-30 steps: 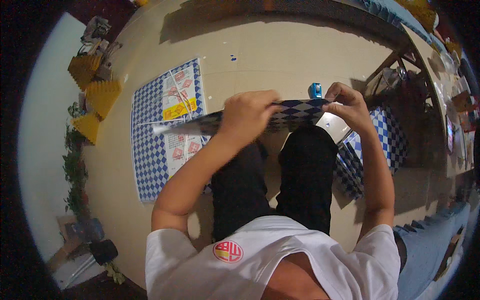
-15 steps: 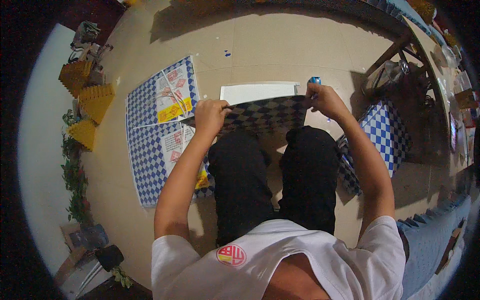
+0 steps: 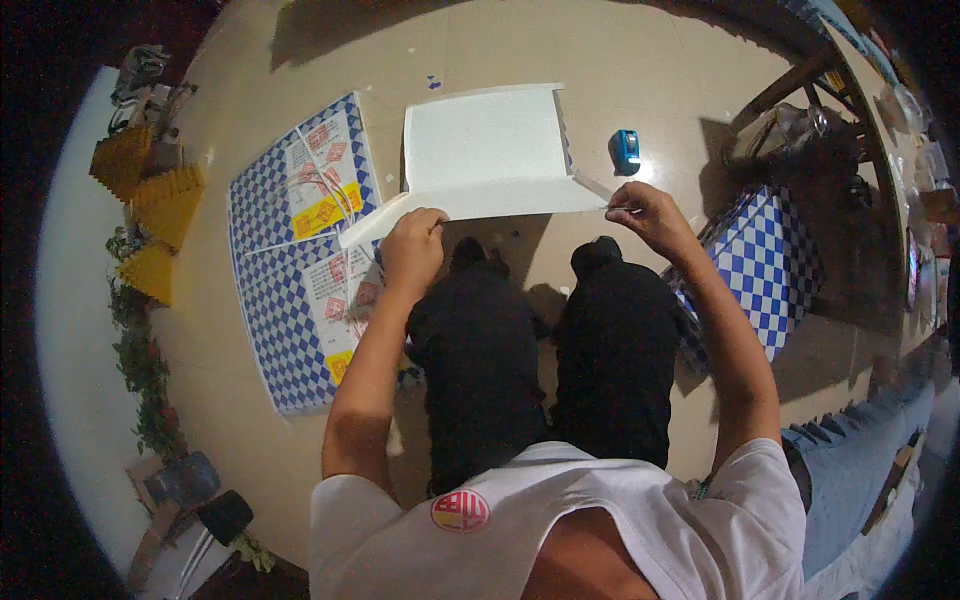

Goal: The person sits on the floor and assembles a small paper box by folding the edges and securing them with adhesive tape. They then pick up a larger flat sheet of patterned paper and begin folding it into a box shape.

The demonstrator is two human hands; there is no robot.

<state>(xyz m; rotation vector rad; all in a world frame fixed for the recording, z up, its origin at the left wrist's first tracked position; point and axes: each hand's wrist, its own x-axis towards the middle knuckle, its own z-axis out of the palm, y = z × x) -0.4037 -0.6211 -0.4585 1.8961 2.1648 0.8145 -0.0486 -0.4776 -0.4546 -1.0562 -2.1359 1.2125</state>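
A partly folded cardboard sheet (image 3: pixel 487 135), white on the side facing me, is raised in front of my knees. Its near edge bends along a crease into a narrow flap. My left hand (image 3: pixel 414 248) pinches that flap towards its left end. At the right corner my right hand (image 3: pixel 655 218) grips the same edge between thumb and fingers. A strip of the sheet's checkered outside shows along its right side. On the floor beyond my right hand lies a small teal and black tape measure (image 3: pixel 625 152).
At the left lies a strapped bundle of flat blue-checkered cardboard (image 3: pixel 285 260). More blue-and-white checkered cardboard (image 3: pixel 755 260) leans at the right, near a wooden table (image 3: pixel 850 110). Yellow pleated pieces (image 3: pixel 170 205) and green leaves (image 3: pixel 145 380) line the left wall. Small blue scraps (image 3: pixel 433 82) dot the floor.
The sheet has tipped over, so its white side now faces me instead of the checkered one. My hands have come down slightly and still hold its near edge. The tape measure is now uncovered.
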